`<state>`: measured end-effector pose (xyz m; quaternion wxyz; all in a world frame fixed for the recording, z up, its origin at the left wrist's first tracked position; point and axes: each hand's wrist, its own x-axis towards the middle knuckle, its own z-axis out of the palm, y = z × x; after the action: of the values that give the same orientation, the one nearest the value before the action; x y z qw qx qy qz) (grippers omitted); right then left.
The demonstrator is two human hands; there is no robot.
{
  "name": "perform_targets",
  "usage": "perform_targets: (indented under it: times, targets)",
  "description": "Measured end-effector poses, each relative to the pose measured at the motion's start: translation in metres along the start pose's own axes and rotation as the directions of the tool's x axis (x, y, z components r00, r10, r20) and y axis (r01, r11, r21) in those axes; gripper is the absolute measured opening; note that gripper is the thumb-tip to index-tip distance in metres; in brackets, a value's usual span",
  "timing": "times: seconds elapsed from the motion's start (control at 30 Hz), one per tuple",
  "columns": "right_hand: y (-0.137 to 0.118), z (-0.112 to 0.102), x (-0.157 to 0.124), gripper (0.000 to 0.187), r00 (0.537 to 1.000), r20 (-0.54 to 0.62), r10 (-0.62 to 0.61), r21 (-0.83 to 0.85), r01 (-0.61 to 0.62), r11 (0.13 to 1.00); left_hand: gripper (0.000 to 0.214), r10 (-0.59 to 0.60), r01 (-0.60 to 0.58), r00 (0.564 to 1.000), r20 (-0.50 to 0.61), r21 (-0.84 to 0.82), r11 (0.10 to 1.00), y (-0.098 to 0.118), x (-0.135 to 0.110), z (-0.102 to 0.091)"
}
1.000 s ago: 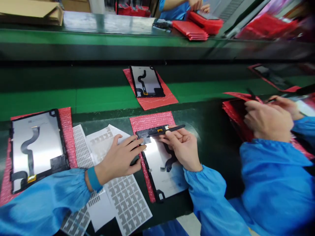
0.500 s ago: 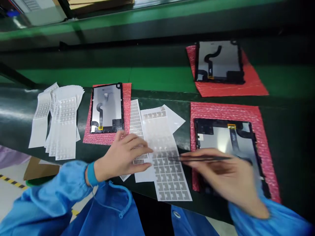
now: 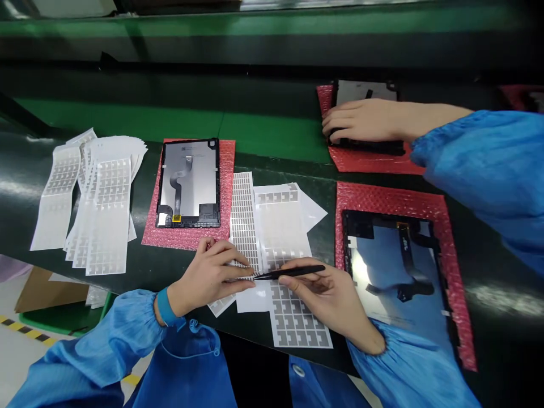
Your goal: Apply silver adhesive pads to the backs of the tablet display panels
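Note:
My left hand (image 3: 211,274) lies with curled fingers on a white sheet of grey stickers (image 3: 244,226), pressing it to the bench. My right hand (image 3: 329,297) pinches black tweezers (image 3: 289,273), whose tip touches the sheet right by my left fingertips. More sticker sheets (image 3: 293,283) fan out under both hands. To the right, a tablet panel (image 3: 397,272) with a black flex cable rests face down on a red bubble-wrap mat (image 3: 446,238).
A second panel (image 3: 189,181) sits on red wrap at the left. A stack of sticker sheets (image 3: 91,204) lies further left. A co-worker's hand (image 3: 361,120) in a blue sleeve rests on a third panel on the green conveyor (image 3: 170,122).
My right hand swung the tweezers from the right-hand panel over to the sticker sheet. My view turned left. A co-worker's hand has come onto the panel on the conveyor.

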<state>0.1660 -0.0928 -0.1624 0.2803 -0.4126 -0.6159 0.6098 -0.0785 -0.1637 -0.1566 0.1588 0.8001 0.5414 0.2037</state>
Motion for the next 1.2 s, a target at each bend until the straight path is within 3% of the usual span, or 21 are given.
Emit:
perform_targets:
  times: [0.07,0.13,0.27,0.37,0.43,0.53,0.63,0.97,1.2]
  targets:
    - [-0.004,-0.001,0.001,0.022,1.000,-0.017,0.009,-0.005,-0.010,1.000,0.026,0.002,-0.002,1.000,0.011,0.009,1.000,0.001,-0.001,-0.002]
    - [-0.010,-0.015,0.005,0.026,0.999,-0.035,0.027,0.014,-0.027,1.000,0.030,0.022,-0.022,1.000,0.007,0.008,1.000,0.004,0.001,-0.008]
    - [-0.020,-0.085,0.013,0.033,0.981,-0.196,0.002,-0.028,-0.008,1.000,0.030,0.140,-0.140,0.990,-0.021,0.001,0.990,0.015,0.021,-0.014]
    - [-0.017,-0.138,0.017,0.037,0.935,-0.351,-0.041,-0.092,0.009,0.996,0.020,0.315,-0.316,0.949,0.027,0.029,0.948,0.025,0.059,-0.002]
    - [-0.008,-0.156,0.021,0.040,0.917,-0.396,-0.048,-0.083,0.017,0.996,0.023,0.423,-0.425,0.905,0.046,0.070,0.903,0.032,0.091,0.013]
    - [0.005,-0.160,0.026,0.038,0.918,-0.394,-0.048,-0.061,0.026,0.998,0.031,0.500,-0.503,0.864,0.054,0.147,0.852,0.039,0.135,0.035]
    - [0.009,-0.156,0.027,0.031,0.935,-0.351,-0.053,-0.090,0.022,0.996,0.030,0.501,-0.504,0.863,0.062,0.163,0.848,0.039,0.157,0.049]
    - [0.002,-0.162,0.024,0.020,0.948,-0.297,-0.115,-0.192,0.059,0.980,0.032,0.437,-0.439,0.895,0.086,0.014,0.898,0.037,0.161,0.053]
    - [-0.003,-0.161,0.026,0.021,0.946,-0.283,-0.159,-0.245,0.089,0.965,0.028,0.468,-0.470,0.882,0.050,0.019,0.883,0.037,0.161,0.053]
